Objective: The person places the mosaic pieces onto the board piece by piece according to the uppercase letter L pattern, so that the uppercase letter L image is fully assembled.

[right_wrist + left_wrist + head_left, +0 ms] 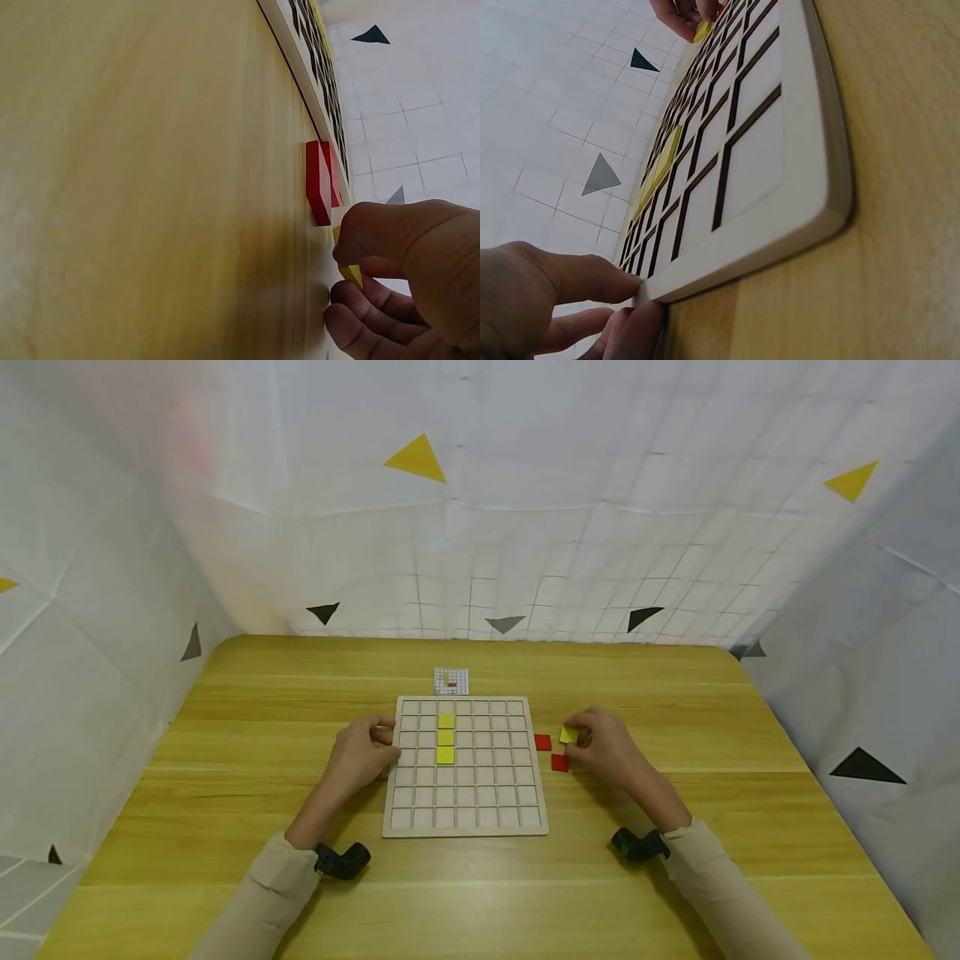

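A pale wooden grid board (487,796) lies flat on the table. Three yellow tiles (446,737) sit in one of its columns, in neighbouring cells. At the board's left edge, my left hand (362,750) grips the rim between thumb and fingers. To the right of the board, my right hand (606,745) pinches a yellow tile (350,274) between thumb and fingertips, and the tile is tilted in the right wrist view. Beside those fingers one red tile (560,763) lies on the table. Another red tile (543,742) is right at the board's right edge.
A small printed card (461,675) with a grid and coloured cells lies just behind the board. The wooden table (480,902) ends at a white sheet (480,560) with triangles. Dark devices (343,862) are strapped to both wrists.
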`<action>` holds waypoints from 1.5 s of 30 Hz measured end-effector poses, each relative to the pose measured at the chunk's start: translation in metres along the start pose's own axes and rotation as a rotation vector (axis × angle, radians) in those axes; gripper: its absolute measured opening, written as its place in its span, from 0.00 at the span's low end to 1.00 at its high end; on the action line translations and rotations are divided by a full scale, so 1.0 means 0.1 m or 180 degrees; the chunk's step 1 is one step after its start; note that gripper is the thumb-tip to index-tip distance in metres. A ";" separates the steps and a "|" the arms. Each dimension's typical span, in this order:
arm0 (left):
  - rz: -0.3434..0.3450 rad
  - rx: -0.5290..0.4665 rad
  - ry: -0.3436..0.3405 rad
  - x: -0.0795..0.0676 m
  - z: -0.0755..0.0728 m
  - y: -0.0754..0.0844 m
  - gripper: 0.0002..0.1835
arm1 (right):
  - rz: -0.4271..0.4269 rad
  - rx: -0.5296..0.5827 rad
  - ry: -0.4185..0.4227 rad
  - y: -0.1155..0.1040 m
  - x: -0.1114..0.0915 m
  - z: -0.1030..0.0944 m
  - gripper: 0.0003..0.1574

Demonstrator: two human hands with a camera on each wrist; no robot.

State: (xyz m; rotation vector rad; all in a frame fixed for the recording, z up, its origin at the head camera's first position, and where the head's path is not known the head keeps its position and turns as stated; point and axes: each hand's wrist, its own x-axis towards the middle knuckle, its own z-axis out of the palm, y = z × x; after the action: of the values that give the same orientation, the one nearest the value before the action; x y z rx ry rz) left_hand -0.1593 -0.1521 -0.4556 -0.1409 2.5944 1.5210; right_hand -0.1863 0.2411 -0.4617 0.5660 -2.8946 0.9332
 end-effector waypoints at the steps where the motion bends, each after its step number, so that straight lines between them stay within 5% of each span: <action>1: 0.0000 0.0002 0.0001 0.00 0.00 0.00 0.27 | 0.0006 0.0008 -0.0003 0.00 0.00 0.00 0.21; 45: 0.0031 0.0024 -0.0066 0.00 -0.02 0.00 0.26 | -0.0126 0.0002 0.0094 -0.23 -0.48 -0.21 0.21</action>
State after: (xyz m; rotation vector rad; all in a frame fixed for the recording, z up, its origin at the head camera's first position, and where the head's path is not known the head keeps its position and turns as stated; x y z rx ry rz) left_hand -0.1591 -0.1542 -0.4542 -0.1112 2.5883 1.5075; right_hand -0.1347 0.2519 -0.4389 0.6019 -2.8462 0.9296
